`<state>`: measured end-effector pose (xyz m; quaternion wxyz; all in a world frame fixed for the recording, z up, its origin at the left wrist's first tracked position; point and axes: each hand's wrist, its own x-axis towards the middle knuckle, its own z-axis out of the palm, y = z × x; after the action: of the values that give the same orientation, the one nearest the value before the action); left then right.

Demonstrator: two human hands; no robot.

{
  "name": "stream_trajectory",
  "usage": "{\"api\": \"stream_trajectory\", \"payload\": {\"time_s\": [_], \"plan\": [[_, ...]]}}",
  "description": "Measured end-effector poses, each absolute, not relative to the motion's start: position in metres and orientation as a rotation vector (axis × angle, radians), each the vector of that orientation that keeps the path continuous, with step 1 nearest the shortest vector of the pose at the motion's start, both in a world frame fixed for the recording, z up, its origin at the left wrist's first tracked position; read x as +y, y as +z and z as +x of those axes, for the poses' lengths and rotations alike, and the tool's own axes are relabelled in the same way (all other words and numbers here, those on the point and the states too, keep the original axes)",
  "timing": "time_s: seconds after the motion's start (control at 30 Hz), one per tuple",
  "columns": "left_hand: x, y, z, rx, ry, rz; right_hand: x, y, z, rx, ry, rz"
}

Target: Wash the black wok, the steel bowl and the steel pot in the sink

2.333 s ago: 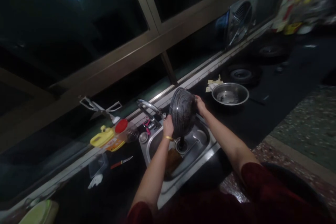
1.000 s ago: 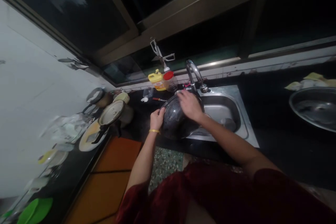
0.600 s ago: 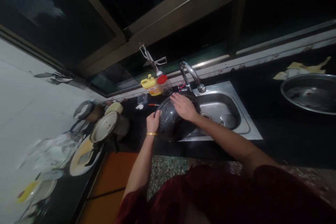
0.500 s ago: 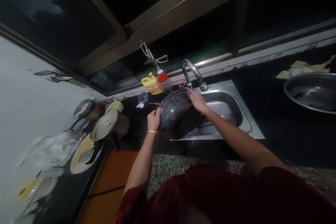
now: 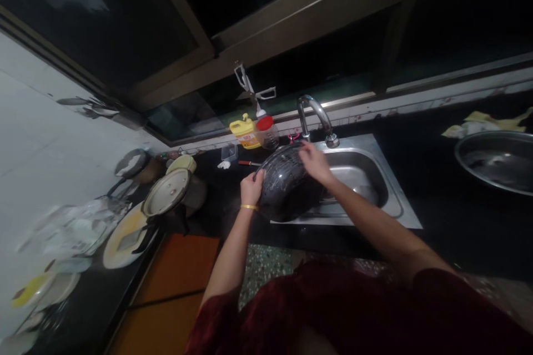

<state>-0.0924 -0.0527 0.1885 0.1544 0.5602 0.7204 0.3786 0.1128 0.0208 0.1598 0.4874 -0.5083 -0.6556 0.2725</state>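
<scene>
A dark round pan (image 5: 287,188), glossy and streaked with pale suds, is held tilted over the left end of the steel sink (image 5: 400,199). My left hand (image 5: 251,189), with a yellow bangle at the wrist, closes around the pan's left rim. Against the upper right of the pan's surface rests my right hand (image 5: 315,163), its fingers curled and slightly blurred. Whatever may be under those fingers is hidden. Behind the right hand stands a curved chrome tap (image 5: 314,105).
A yellow jug (image 5: 245,132), a red-lidded jar (image 5: 266,132) and a knife (image 5: 249,163) sit behind the pan. To the left are a lidded cooker (image 5: 169,191) and an oval plate (image 5: 120,238). A wide steel basin (image 5: 497,161) stands far right.
My right hand has shifted slightly over the pan's surface, while the left keeps its hold on the rim. The whole view has moved a little.
</scene>
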Motion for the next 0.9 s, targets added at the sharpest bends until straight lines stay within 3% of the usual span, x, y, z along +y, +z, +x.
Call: {"api": "stream_trajectory", "payload": {"time_s": [0.1,0.27,0.43,0.6,0.73,0.9], "plan": [[-0.054,0.187,-0.092,2.048,1.081,1.623,0.015,0.167,0.099,-1.807,0.436,-0.978],[-0.055,0.184,-0.093,2.07,1.076,1.639,0.024,0.167,0.108,-1.637,0.373,-1.397],[-0.053,0.182,-0.092,2.084,1.023,1.66,0.012,0.174,0.098,-1.984,0.219,-1.04],[-0.049,0.182,-0.094,2.089,0.98,1.641,0.011,0.186,0.095,-1.873,0.245,-1.314],[-0.046,0.181,-0.096,2.08,0.955,1.662,0.005,0.189,0.082,-2.118,0.141,-1.016],[-0.045,0.182,-0.096,2.113,0.889,1.675,0.014,0.195,0.089,-1.935,0.183,-1.491]]}}
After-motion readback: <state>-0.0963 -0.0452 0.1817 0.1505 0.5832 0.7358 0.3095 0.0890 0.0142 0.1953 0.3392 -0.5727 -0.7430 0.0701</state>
